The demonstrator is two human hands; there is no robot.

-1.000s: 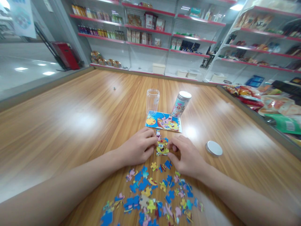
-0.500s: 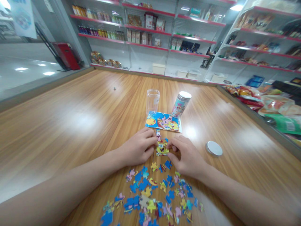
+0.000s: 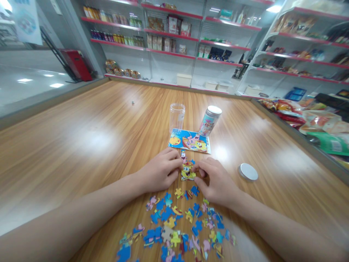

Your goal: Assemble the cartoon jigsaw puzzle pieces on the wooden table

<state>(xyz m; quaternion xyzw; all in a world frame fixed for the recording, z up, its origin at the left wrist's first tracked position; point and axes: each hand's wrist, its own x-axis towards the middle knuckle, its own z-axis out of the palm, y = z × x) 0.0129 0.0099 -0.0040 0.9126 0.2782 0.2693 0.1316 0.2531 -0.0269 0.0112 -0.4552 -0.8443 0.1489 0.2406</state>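
Joined jigsaw pieces (image 3: 188, 172) showing a yellow cartoon face lie on the wooden table between my two hands. My left hand (image 3: 163, 169) rests at their left side, fingers curled and gripping that edge. From the right, my right hand (image 3: 216, 180) holds the other edge between bent fingers and thumb. A pink-faced piece (image 3: 183, 156) sits just above the joined part. Many loose jigsaw pieces (image 3: 169, 214) in blue, yellow and pink are spread below my hands. Beyond the joined pieces lies a picture card (image 3: 188, 141) with cartoon figures.
A clear plastic jar (image 3: 177, 118) and a printed canister (image 3: 210, 121) stand behind and by the card. A silver lid (image 3: 248, 171) lies to the right. Packaged goods (image 3: 316, 122) line the right edge of the table (image 3: 109, 105). Stocked shelves (image 3: 171, 32) rise at the back.
My right fingers have shifted very slightly left against the joined jigsaw pieces. My left hand and everything else stay in place.
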